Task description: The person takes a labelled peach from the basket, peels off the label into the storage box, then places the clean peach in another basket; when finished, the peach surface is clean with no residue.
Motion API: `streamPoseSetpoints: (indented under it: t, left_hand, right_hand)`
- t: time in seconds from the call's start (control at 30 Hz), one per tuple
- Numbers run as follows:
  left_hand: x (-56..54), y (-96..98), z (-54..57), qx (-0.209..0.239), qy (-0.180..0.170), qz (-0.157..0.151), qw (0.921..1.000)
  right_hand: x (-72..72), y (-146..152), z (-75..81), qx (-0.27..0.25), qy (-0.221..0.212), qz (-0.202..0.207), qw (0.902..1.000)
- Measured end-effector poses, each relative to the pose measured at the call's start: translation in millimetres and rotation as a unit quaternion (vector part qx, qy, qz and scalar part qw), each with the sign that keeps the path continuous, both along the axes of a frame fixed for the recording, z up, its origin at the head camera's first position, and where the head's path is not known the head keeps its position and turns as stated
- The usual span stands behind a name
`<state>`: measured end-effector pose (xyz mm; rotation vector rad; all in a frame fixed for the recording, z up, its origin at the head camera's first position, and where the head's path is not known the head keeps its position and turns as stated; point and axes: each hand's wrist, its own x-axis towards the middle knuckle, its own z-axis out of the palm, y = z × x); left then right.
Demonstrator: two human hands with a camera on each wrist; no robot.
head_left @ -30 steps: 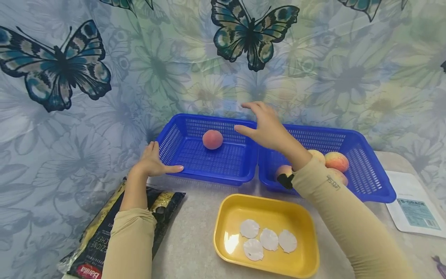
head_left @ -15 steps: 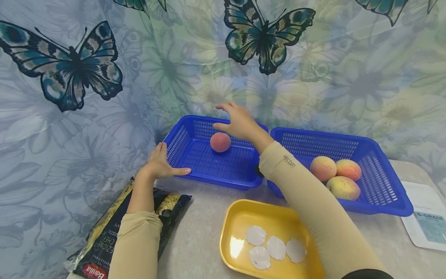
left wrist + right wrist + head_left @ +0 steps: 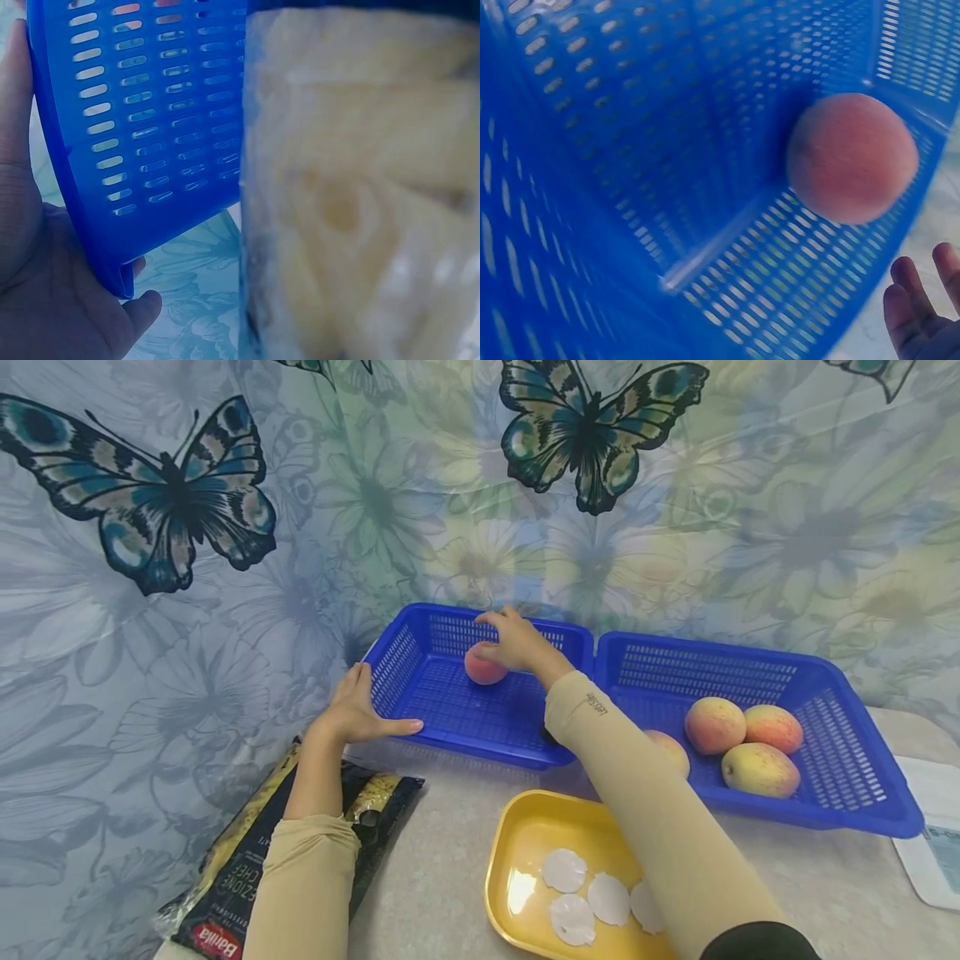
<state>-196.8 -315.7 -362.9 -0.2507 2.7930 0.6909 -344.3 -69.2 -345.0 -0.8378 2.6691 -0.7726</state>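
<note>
A pink peach [image 3: 482, 670] lies near the far side of the left blue plastic basket [image 3: 468, 745]. My right hand [image 3: 519, 645] hangs over it with spread fingers, and the thumb overlaps the peach in the head view. In the right wrist view the fingers [image 3: 909, 300] show apart from the peach [image 3: 851, 159]. At the same basket's near left corner rests my left hand [image 3: 351, 714], fingers straight along the side and thumb along the front rim. The left wrist view has the corner of the basket [image 3: 142, 225] against the palm of that hand [image 3: 56, 277].
The right blue basket [image 3: 873, 760] holds several peaches [image 3: 761, 770]. Nearer stands a yellow tray [image 3: 504, 843] with several white round pieces [image 3: 573, 920], partly behind the right sleeve. A black pasta bag [image 3: 240, 868] lies under the left forearm; a white packet [image 3: 933, 827] sits far right.
My right hand has moved left from above the gap between the baskets and lowered over the peach. The left hand stays at the basket corner while the head view shifts slightly.
</note>
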Motion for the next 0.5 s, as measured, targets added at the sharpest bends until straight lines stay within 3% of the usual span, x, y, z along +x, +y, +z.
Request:
streamPoseSetpoints:
  t: [0.3,0.5]
  left_hand:
    - [0.4,2.4,-0.1,0.003,0.003,0.001,1.0000]
    - [0.9,-0.4,-0.3,0.006,0.009,0.000,0.9999]
  right_hand:
    - [-1.4,-0.4,-24.4,0.078,0.016,0.020,0.9966]
    - [-3.2,-1.6,-34.1,0.042,0.040,0.023,0.9980]
